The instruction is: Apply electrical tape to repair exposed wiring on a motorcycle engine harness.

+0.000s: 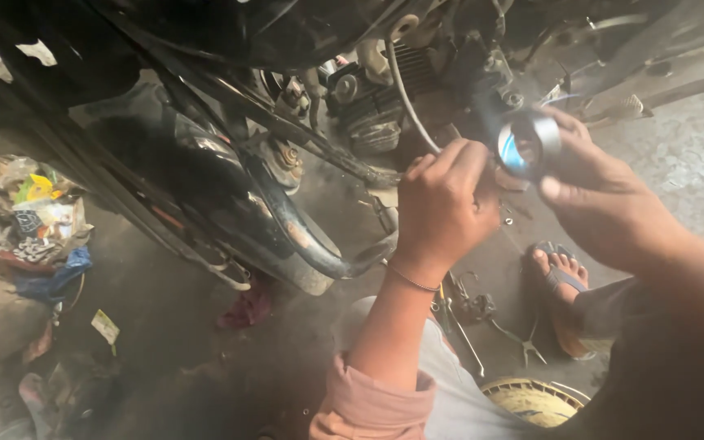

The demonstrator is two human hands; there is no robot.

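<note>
My right hand point(596, 195) holds up a short shiny metal cylinder point(527, 144), a hollow round part with a bluish inside, next to the motorcycle engine point(376, 98). Beside it, my left hand point(442, 208) is closed in a fist with the fingers curled toward the engine side; what it grips is hidden. A thin bracelet circles the left wrist. A grey cable point(405, 102) runs down from the engine toward the left hand. The black motorcycle point(230, 187) with its dirty exhaust pipe point(287, 236) fills the upper left.
A sandalled foot point(560, 281) rests on the oily concrete floor. Small tools and a cross wrench point(523, 342) lie near it, with a round yellow woven object point(535, 401) below. A pile of rags and wrappers point(30, 220) lies at left. A footrest point(686, 94) juts out top right.
</note>
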